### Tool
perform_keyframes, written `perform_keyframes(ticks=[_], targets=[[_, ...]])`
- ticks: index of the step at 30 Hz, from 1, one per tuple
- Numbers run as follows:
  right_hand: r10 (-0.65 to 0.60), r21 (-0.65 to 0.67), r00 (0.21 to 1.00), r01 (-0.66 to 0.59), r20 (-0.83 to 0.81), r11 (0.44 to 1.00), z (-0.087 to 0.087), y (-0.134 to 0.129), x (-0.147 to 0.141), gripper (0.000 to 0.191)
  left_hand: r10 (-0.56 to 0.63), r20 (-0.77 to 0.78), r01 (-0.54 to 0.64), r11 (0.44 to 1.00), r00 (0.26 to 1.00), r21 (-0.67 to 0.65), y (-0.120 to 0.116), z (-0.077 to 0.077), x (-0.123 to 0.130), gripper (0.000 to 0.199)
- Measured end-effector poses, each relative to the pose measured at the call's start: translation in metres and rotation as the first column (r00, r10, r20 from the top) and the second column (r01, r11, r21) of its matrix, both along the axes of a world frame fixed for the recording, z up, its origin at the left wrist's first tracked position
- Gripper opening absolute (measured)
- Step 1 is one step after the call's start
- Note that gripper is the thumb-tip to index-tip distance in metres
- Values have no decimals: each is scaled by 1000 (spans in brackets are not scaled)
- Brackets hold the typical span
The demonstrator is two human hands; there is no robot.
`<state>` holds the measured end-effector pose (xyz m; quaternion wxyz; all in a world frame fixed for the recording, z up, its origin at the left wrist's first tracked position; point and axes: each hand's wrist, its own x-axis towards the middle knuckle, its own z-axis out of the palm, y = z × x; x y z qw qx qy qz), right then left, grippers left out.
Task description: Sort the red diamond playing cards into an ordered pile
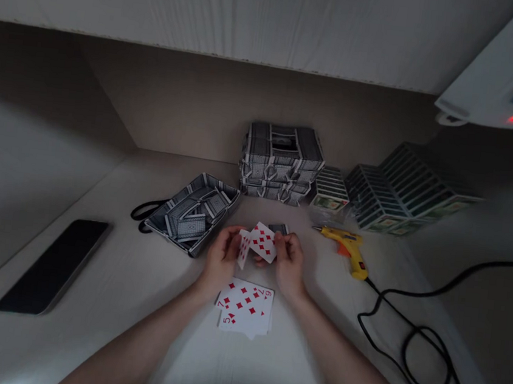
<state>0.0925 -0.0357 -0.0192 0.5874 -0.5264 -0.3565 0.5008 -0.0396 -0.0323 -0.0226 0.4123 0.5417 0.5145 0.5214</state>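
Observation:
Between my hands are two playing cards with red diamonds. My left hand (223,256) is closed on the narrow, tilted card (244,247) at its left. The fingers of my right hand (289,261) pinch the other card (263,242), which is held at a slant with its face toward me. Just behind my right fingertips, a dark patterned card (279,228) shows in part. Below my hands, a loose pile of face-up diamond cards (247,307) lies on the table, with a seven and a five showing.
An open box made of cards (192,214) holds loose cards, with black scissor handles (145,212) beside it. A card-built structure (282,161), card decks (394,191), yellow glue gun (346,247), coiled cable (426,359) and phone (53,266) surround the work spot.

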Motion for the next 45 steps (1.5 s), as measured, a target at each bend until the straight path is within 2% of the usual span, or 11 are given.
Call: perform_keyframes(ticks=[6, 12, 16, 21, 27, 30, 33, 36, 42, 45], targets=[[19, -11, 998, -18, 60, 1000, -3, -1, 0, 29, 2, 61, 0, 1000, 998, -21, 1, -3, 2, 21], [213, 15, 976, -213, -43, 977, -7, 2, 1, 28, 73, 101, -68, 996, 992, -56, 3, -3, 1, 20], [263, 38, 964, -262, -40, 964, -9, 1, 0, 24, 120, 132, -110, 991, 984, -82, 5, -6, 0, 23], [318, 72, 947, -320, 39, 945, -8, -4, 1, 27, 174, 19, -174, 984, 984, -39, 5, -9, -2, 23], [419, 138, 889, -445, 183, 885, -1, -10, 4, 38, 205, -36, -205, 979, 978, 2, 5, -8, -3, 21], [383, 129, 896, -417, 227, 900, 0, -11, 2, 34, 201, -35, -201, 980, 979, 4, 5, -8, -3, 20], [329, 58, 930, -342, 165, 938, -2, -8, -1, 26, 161, -21, -161, 987, 987, 19, 4, -6, -1, 22], [259, -11, 959, -260, 117, 966, -3, -5, -3, 32, 104, 7, -104, 994, 995, 31, 3, -5, 2, 32], [135, -18, 978, -134, 161, 991, -1, -1, 0, 28, 37, -45, -38, 999, 998, -6, -1, 0, 1, 38], [102, 0, 981, -103, 167, 995, -1, 0, 1, 26, 60, 15, -60, 998, 998, 4, -1, 4, -1, 34]])
